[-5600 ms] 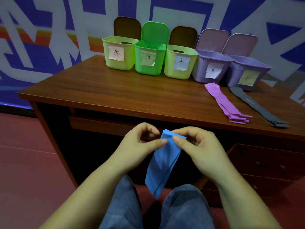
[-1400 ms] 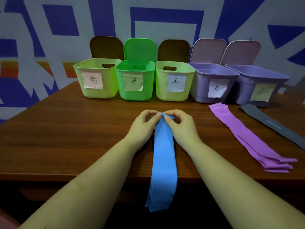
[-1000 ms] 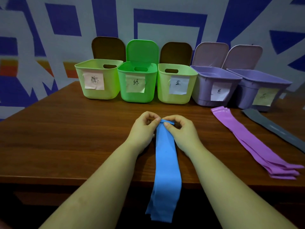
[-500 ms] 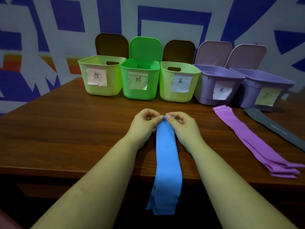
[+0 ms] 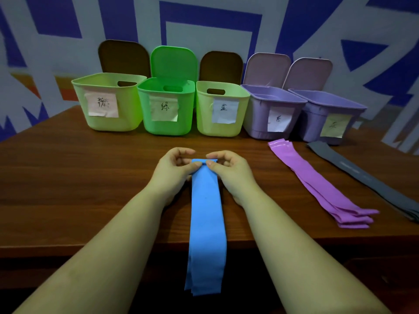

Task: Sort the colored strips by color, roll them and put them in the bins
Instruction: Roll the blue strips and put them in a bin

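Observation:
A stack of blue strips (image 5: 206, 223) lies along the middle of the wooden table (image 5: 79, 177), its near end hanging over the front edge. My left hand (image 5: 174, 172) and my right hand (image 5: 229, 173) pinch its far end from either side, where a small fold or roll has formed. Purple strips (image 5: 317, 186) lie in a pile to the right, and grey strips (image 5: 362, 177) lie beyond them. Five open bins stand along the back: a yellow-green one (image 5: 106, 103), a green one (image 5: 166, 107), a yellow-green one with a blue label (image 5: 221, 109), and two purple ones (image 5: 272, 112) (image 5: 326, 118).
Each bin has a raised lid and a paper label on its front. A painted blue and white wall rises right behind the bins. The table's front edge runs below my forearms, with a dark space under it.
The hands and the blue strips came up from my lap onto the table. Over the last second both hands stayed at the far end, working the fold; the view shifted slightly.

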`<state>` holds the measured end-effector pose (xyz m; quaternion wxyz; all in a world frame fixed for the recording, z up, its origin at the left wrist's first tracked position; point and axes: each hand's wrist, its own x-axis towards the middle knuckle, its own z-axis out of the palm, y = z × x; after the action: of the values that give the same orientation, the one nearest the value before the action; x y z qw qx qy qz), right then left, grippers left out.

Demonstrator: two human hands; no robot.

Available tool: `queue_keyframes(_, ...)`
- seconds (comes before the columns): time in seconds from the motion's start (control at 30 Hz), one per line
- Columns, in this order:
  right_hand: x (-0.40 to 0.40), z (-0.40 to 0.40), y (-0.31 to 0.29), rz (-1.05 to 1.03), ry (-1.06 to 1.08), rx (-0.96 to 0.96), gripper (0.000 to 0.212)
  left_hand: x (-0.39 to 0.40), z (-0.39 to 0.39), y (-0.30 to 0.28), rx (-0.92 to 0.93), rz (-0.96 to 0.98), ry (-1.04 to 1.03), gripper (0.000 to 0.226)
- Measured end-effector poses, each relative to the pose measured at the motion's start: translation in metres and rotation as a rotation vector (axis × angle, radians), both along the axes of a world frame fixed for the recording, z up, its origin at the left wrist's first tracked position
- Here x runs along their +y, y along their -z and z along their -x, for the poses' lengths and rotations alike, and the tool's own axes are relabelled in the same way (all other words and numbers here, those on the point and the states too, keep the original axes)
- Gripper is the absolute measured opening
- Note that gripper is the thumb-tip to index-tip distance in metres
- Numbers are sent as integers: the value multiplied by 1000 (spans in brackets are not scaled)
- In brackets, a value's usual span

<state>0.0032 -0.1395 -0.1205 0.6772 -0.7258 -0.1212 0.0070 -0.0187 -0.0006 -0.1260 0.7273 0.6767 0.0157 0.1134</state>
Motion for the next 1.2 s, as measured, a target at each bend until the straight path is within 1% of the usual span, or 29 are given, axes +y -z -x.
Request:
queue_keyframes(0.13,-1,1,-1,-47,-9,25,19,0,1,-1,10,10,13,22)
queue_keyframes(0.23,-2,1,-2,-90,-4,44,18,-2,1,-2,27,-37,25,17)
queue_keyframes(0.33,-2,0,-2,-132,-4,58,18,-2,1,-3,45,-110,36,18)
queue_keyframes(0.43,-2,1,-1,-87,-11,46,19,-1,3,-3,49,-88,45,9)
queue_keyframes(0.53,-2,1,-1,-43,-4,41,18,0,4,-3,54,-114,38,9)
queue_keyframes(0.73,-3,0,0,-12,5,32,18,0,7,-7,31,-32,81,15)
queue_keyframes(0.87,-2,0,0,-39,12,38,21,0,7,-7,17,8,80,5)
queue_keyframes(0.97,-2,1,0,-15,22,27,22,-1,7,-6,25,6,63,6)
queue_keyframes(1.03,0,0,1,-7,21,17,19,0,8,-6,33,10,61,6)
queue_keyframes(1.13,2,0,1,-38,-2,19,7,1,8,-7,41,17,69,4)
queue_keyframes(1.2,2,1,2,33,-4,-29,5,1,8,-6,38,34,73,4)
